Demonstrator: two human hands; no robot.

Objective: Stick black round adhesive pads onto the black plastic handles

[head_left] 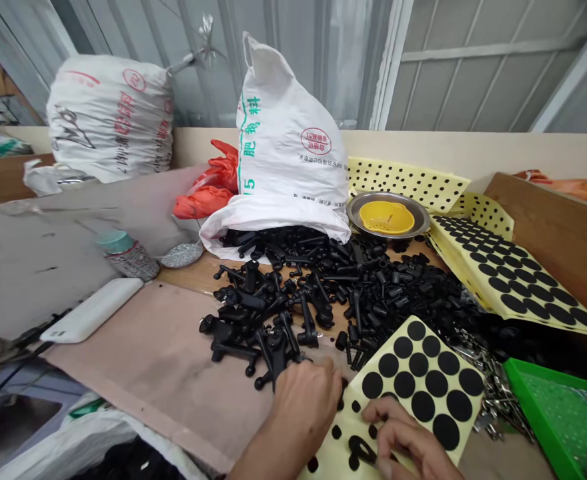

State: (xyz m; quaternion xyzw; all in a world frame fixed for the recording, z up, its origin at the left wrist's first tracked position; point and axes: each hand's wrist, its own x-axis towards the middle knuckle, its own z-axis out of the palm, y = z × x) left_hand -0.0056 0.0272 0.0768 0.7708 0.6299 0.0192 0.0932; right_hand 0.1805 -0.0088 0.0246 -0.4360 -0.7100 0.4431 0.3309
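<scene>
Lightly, the right hand (406,437) pinches the flimsy yellow dot sheet (413,380), best lifted by its edge; the left hand (301,413) curls beside it.

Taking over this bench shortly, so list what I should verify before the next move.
1. Right hand on the yellow-backed sheet of black round pads: ok, resting on its near corner.
2. Left hand: cannot tell whether it holds anything.
3. Black plastic parts: not ok, loose in a heap spilling from the white sack.
4. Round pads on the sheet: ok, many remain.
5. Green tray: ok, apart from both hands.
</scene>
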